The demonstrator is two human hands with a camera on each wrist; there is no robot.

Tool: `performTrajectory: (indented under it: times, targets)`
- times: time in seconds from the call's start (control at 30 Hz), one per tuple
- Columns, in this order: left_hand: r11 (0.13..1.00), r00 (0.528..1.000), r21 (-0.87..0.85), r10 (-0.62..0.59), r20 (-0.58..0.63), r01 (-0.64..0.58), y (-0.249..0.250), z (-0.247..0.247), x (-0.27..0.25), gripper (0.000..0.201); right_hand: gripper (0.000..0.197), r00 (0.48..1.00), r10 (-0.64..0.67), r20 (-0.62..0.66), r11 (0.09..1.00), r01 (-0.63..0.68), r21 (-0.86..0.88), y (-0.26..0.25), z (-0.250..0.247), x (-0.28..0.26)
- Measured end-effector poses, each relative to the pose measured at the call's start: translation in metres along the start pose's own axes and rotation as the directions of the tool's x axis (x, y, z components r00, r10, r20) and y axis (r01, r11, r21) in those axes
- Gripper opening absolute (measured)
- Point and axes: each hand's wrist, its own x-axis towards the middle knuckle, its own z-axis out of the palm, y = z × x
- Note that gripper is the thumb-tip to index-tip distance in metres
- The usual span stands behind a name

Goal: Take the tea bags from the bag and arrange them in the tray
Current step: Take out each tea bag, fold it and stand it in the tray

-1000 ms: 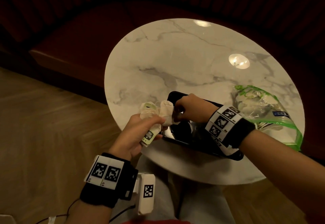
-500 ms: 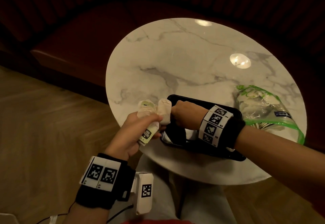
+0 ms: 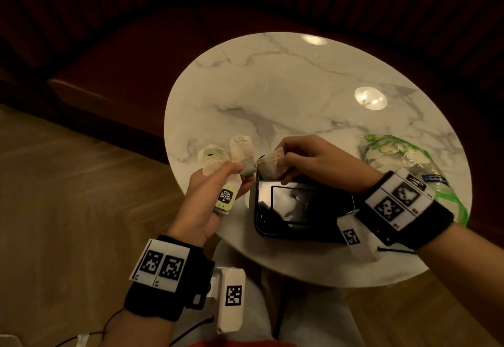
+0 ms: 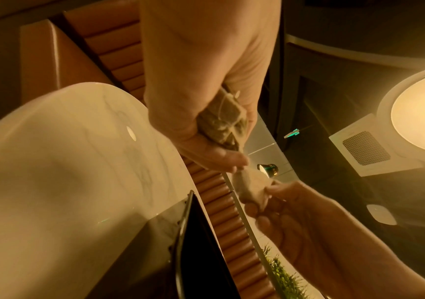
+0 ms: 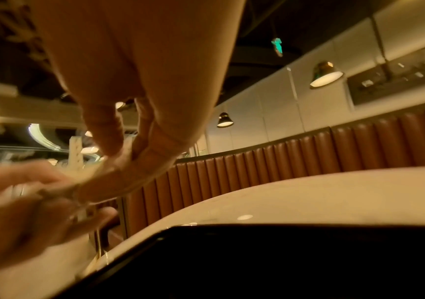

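My left hand (image 3: 218, 183) grips a bunch of pale tea bags (image 3: 231, 153) at the table's near left edge, a green paper tag (image 3: 225, 197) hanging below the fingers. My right hand (image 3: 294, 161) pinches one tea bag (image 3: 270, 166) just beside that bunch, above the far left corner of the glossy black tray (image 3: 300, 207). The tray's floor looks bare. In the left wrist view the bunch (image 4: 225, 119) sits in my left palm and the right hand's tea bag (image 4: 250, 190) is held by its fingertips. The clear green-edged bag (image 3: 403, 161) lies at the right.
The round white marble table (image 3: 286, 96) stands before a dark red bench seat (image 3: 122, 55). Wooden floor (image 3: 68, 196) lies to the left. My lap is under the table's near edge. The far half of the tabletop holds only lamp reflections.
My right hand has lifted off the tray's left end and now pinches a single tea bag next to the bunch. The left hand has risen a little with its bunch.
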Motion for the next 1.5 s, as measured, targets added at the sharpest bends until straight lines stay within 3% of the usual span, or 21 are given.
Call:
performTrajectory:
  times: [0.13, 0.23, 0.37, 0.6, 0.83, 1.0, 1.23, 1.4, 1.5]
  targets:
    - [0.998, 0.998, -0.036, 0.054, -0.019, -0.055, -0.001, 0.004, 0.002, 0.019, 0.024, 0.997, 0.004, -0.079, 0.902, 0.03, 0.43, -0.005, 0.008, -0.01]
    - [0.998, 0.997, -0.024, 0.067, 0.049, -0.066, 0.0, 0.008, -0.002, 0.021, 0.025, 0.995, 0.039, -0.097, 0.823, 0.023, 0.567, -0.006, 0.015, -0.011]
    - [0.998, 0.987, -0.049, 0.041, 0.158, -0.033, 0.003, 0.012, -0.006, 0.023, 0.023, 0.992, 0.09, -0.088, 0.831, -0.026, 0.555, -0.003, 0.023, -0.007]
    - [0.998, 0.986, -0.055, 0.039, 0.163, -0.03, 0.005, 0.012, -0.007, 0.05, 0.02, 0.991, 0.09, -0.103, 0.787, -0.007, 0.617, 0.004, 0.03, -0.007]
    - [0.989, 0.98, 0.026, 0.144, 0.134, -0.149, 0.002, 0.011, -0.005, 0.032, 0.014, 0.993, 0.051, -0.108, 0.775, 0.028, 0.631, 0.01, 0.034, -0.008]
    - [0.942, 0.946, 0.152, 0.273, 0.172, -0.299, 0.007, 0.009, -0.006, 0.015, 0.019, 0.984, 0.065, -0.169, 0.826, 0.042, 0.562, 0.014, 0.035, -0.01]
    - [0.928, 0.933, 0.152, 0.313, 0.18, -0.341, 0.01, 0.006, -0.005, 0.019, 0.021, 0.975, 0.026, -0.221, 0.747, 0.128, 0.652, 0.014, 0.033, -0.013]
    - [0.905, 0.925, 0.216, 0.33, 0.19, -0.367, 0.007, 0.012, -0.008, 0.04, 0.027, 0.977, 0.027, -0.211, 0.807, 0.103, 0.581, 0.018, 0.032, -0.01]
    - [0.921, 0.936, 0.185, 0.319, 0.147, -0.343, 0.004, 0.013, -0.007, 0.041, 0.03, 0.975, 0.026, -0.223, 0.805, 0.112, 0.583, 0.02, 0.03, -0.011]
